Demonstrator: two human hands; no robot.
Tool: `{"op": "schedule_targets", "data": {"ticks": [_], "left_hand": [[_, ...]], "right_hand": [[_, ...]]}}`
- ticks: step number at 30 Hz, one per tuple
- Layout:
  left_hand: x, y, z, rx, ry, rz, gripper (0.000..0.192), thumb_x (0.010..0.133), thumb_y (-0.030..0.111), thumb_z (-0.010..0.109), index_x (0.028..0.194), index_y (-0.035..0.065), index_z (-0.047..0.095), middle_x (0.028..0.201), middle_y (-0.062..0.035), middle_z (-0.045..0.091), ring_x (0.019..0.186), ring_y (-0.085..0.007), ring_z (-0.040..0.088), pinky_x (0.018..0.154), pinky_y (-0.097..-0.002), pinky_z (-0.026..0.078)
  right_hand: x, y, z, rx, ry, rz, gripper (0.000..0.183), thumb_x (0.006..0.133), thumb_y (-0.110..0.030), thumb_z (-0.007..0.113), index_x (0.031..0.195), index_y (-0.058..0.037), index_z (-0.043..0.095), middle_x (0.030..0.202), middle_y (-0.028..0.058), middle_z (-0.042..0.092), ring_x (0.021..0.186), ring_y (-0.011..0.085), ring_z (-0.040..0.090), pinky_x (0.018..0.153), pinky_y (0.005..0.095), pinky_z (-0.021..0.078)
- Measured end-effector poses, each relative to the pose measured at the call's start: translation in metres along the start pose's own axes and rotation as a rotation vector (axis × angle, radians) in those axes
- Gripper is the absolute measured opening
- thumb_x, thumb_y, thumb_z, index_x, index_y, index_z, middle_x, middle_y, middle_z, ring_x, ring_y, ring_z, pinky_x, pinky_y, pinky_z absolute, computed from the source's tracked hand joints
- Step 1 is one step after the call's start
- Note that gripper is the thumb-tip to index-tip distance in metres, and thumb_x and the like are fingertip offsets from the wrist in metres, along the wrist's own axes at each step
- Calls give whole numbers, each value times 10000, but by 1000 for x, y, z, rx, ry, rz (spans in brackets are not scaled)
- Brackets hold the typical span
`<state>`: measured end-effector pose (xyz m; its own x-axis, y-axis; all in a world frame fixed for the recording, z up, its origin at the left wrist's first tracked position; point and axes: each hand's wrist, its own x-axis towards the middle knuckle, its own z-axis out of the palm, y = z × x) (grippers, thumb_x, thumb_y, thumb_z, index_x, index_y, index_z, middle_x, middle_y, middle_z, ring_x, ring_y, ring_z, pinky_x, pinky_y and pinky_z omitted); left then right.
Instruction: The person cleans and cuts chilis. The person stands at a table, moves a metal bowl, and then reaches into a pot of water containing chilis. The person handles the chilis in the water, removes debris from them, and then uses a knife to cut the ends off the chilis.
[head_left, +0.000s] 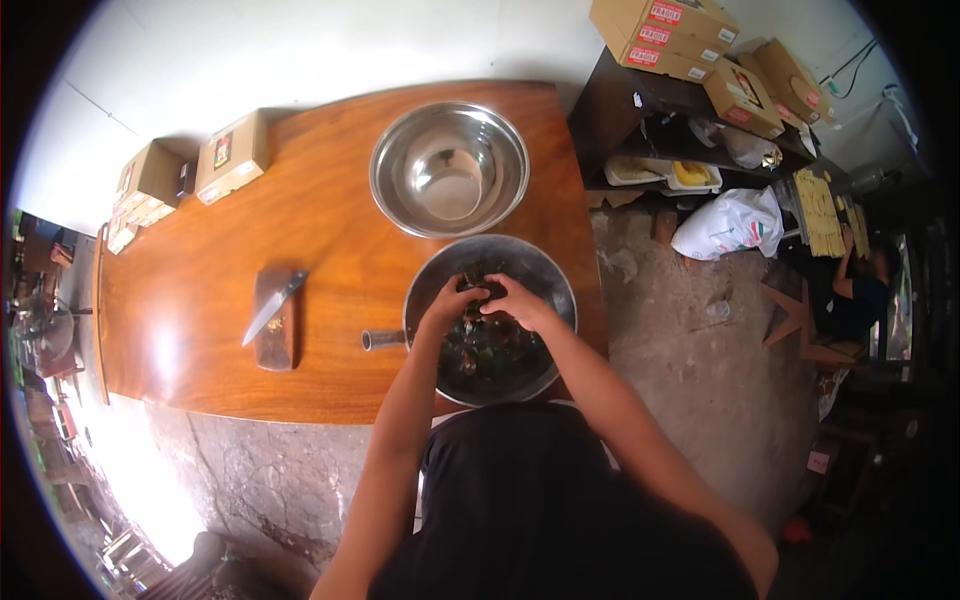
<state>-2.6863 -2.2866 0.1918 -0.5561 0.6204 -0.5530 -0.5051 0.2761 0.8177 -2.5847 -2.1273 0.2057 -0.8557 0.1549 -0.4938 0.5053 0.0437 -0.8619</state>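
Note:
Both hands are inside a wide grey metal pan (564, 300) with a short tubular handle, near the table's front edge. My left hand (450, 300) and my right hand (516, 300) curve around a clump of dark, wet-looking leafy stuff (474, 289), fingertips nearly meeting. More of the dark green and brownish pieces (495, 352) lie in the pan below the hands; what exactly they are cannot be told. Just behind the pan stands a large shiny steel bowl (450, 184). A kitchen knife (271, 309) rests across a wooden chopping block (276, 356) to the left.
Cardboard boxes (232, 157) stand at the back left of the wooden table (345, 285). On the right, a dark shelf (611, 97) carries more boxes (660, 37). A white sack (731, 225) sits on the floor below. A person (862, 285) is at the far right beside yellowish strips (819, 214).

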Motion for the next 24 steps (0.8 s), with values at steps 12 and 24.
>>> {"op": "schedule_targets", "data": {"ticks": [12, 24], "left_hand": [[-62, 22, 7, 213, -97, 260, 526, 781, 145, 758, 1261, -24, 626, 1142, -138, 687, 1044, -182, 637, 917, -296, 488], [-69, -41, -3, 234, 366, -15, 778, 637, 278, 865, 1280, -35, 558, 1166, -205, 667, 1076, -317, 651, 944, -393, 497]], "right_hand": [[-51, -33, -18, -180, -212, -305, 307, 752, -66, 780, 1028, -66, 647, 1104, 80, 615, 1065, 253, 608, 911, 366, 504], [-48, 21, 10, -372, 102, 124, 958, 703, -162, 822, 1493, 15, 310, 1384, 198, 536, 1297, 342, 509, 1069, 397, 414]]}}
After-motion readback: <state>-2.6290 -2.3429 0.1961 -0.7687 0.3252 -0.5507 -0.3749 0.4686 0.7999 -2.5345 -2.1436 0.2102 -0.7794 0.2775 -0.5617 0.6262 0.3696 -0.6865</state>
